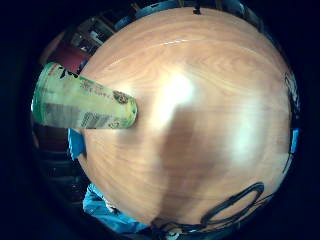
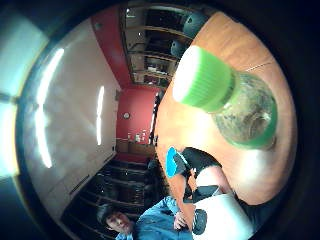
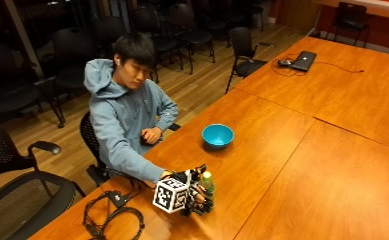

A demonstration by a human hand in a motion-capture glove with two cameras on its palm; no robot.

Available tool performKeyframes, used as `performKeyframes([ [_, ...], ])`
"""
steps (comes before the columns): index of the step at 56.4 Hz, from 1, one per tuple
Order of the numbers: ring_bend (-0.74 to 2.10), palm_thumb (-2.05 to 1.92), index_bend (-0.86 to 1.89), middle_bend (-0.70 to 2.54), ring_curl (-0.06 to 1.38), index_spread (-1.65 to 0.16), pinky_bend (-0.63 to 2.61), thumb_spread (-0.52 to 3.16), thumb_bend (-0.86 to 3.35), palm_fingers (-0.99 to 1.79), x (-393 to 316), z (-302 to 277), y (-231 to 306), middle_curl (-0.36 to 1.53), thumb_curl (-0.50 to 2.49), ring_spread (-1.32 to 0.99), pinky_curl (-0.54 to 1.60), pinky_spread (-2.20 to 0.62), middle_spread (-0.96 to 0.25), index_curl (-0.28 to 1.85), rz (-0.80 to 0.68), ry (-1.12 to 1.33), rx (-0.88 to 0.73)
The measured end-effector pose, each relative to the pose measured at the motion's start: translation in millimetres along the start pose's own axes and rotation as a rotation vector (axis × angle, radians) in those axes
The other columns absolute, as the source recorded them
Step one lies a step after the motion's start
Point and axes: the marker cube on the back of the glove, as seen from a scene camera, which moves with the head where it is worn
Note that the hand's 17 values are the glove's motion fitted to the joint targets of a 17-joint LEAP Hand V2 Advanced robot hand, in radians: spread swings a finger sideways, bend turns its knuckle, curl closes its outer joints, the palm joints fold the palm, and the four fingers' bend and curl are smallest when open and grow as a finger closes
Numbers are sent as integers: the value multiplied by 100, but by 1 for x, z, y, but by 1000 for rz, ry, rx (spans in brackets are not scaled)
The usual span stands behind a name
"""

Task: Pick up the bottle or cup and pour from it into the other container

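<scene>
Wooden tabletops (image 3: 327, 150) pushed together fill most of the room, with dark office chairs standing on the plank floor behind. At the near edge sits a person in a grey-blue hooded top, bare hand (image 3: 151, 135) resting at the table's rim by the chest. The gloved right hand (image 3: 193, 192) is stretched forward over the table, beside a small bottle (image 3: 207, 184) that stands upright on the wood; its green cap shows just above the fingers. From outside, the black fingers seem curled round the bottle's body, though the hand hides much of the contact, so the grip itself I cannot see for certain. The thumb-side palm view has the bottle (image 2: 230, 100) very close, green ribbed cap towards the camera, clear body with a green band lower down, and black-gloved fingers (image 2: 200, 160) lying by it over the table. The little-finger-side palm view shows the labelled green bottle (image 1: 82, 102) from its side against the wood grain. A blue bowl (image 3: 217, 135) stands further along the table, well apart from the bottle and hand, nearer the seated person's front. Black cables (image 3: 111, 217) lie coiled at the table's near corner, and a laptop (image 3: 304, 60) rests on the far table
</scene>
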Motion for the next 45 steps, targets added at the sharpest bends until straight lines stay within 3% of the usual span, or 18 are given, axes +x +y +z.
performKeyframes([
  [3, 41, 62, 14, 21, 29, -30, 64, 82, -3, 2, -8, 31, -29, 34, 35, 17, 27, 28, 9, 21, -16, -61, 43],
  [12, 45, 71, 15, 19, 29, -31, 66, 81, -1, 18, -13, 53, -45, 33, 37, 17, 27, 27, 9, 22, -55, -218, 112],
  [31, 47, 104, 26, 26, 31, -16, 55, 69, 4, 107, -26, 86, -63, 38, 46, 1, 25, 10, 2, 33, -76, -303, 205],
  [45, 46, 108, 22, 28, 38, -11, 51, 37, -3, 120, -39, 99, -72, 43, 56, -13, 29, -9, -2, 42, -81, -303, 226],
])
